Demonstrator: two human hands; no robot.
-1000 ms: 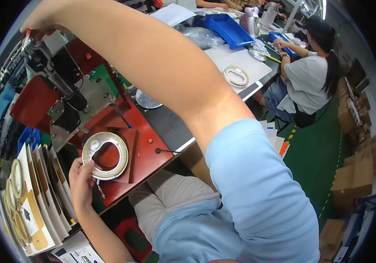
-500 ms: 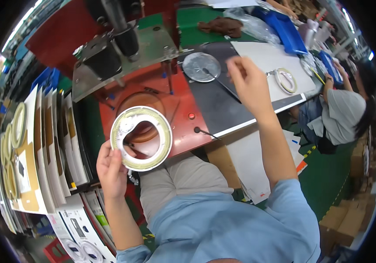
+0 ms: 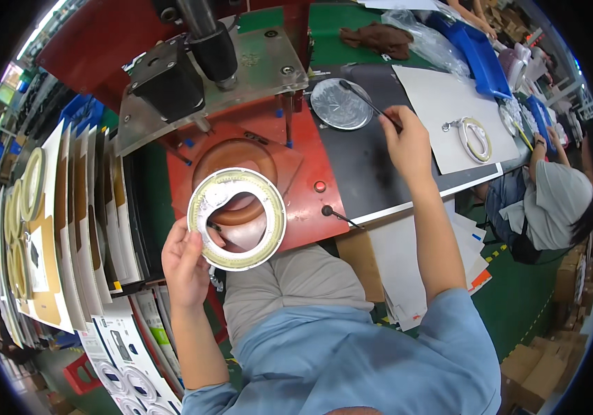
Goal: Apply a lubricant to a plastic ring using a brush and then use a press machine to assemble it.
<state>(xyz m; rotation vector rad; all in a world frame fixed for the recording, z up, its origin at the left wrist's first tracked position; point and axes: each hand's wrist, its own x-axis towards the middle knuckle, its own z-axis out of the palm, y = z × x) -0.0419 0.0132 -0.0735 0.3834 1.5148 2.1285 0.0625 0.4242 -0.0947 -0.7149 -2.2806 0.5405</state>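
My left hand (image 3: 184, 266) is closed on the lower left edge of a white ring-shaped part (image 3: 275, 223) with a yellowish band around its face and a white lump at the upper left. The ring is tilted up in front of the red press base. To the right, my right hand (image 3: 409, 145) grips the end of a thin black stick-like brush (image 3: 372, 105). Its dark tip lies over the upper rim of a round shallow dish (image 3: 338, 112) smeared with greyish-white paste. The dish stands on a black mat (image 3: 366, 162).
Behind the ring rises a press with a clear plate (image 3: 255, 72) and a brown disc (image 3: 265, 158) on its red base. Another ring with a wire (image 3: 476, 142) lies on white board. Upright cardboard sheets (image 3: 78, 228) stand left. A co-worker (image 3: 545, 187) sits right.
My right hand has gone from loose above the mat to gripping the black brush. The brush's tip has shifted from the dish's middle to its upper rim. My left hand still holds the ring.
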